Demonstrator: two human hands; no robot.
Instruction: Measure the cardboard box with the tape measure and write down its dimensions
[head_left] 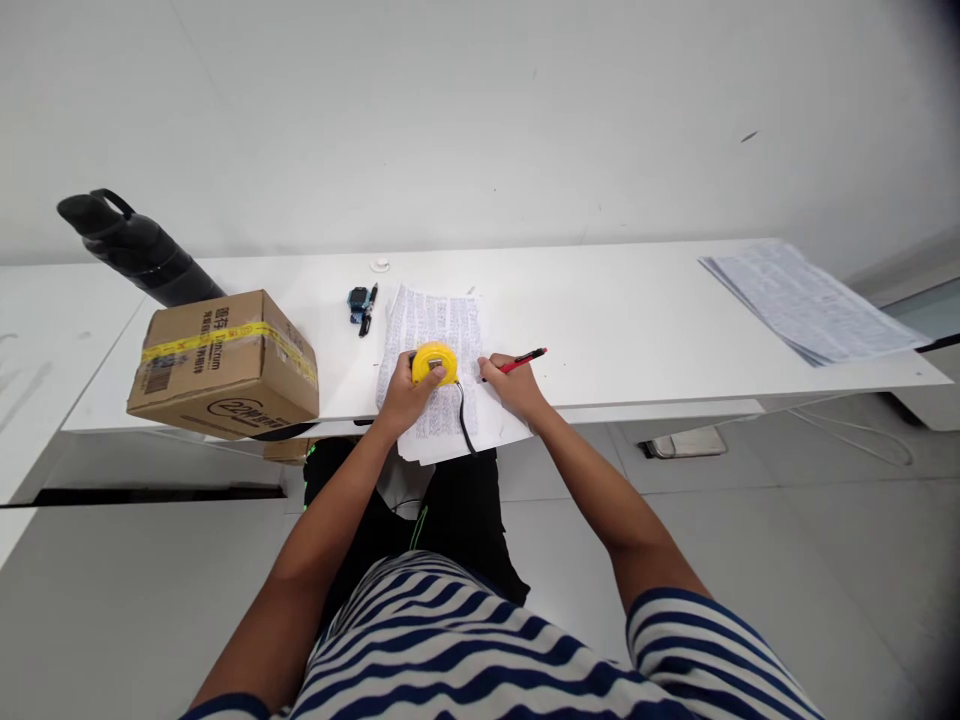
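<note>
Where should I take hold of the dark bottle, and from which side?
Probably by the loop handle, coming from above: it sticks out at the dark bottle's top, while the cardboard box in front hides the bottle's lower part.

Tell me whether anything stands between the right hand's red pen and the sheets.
Nothing visible does: the yellow tape measure, in the left hand, is over the sheets but left of the red pen.

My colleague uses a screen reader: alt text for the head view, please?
A person's left hand holds a yellow tape measure over text-covered sheets on a white desk; the right hand holds a red pen. At the left, a dark bottle is behind a taped cardboard box.
</note>
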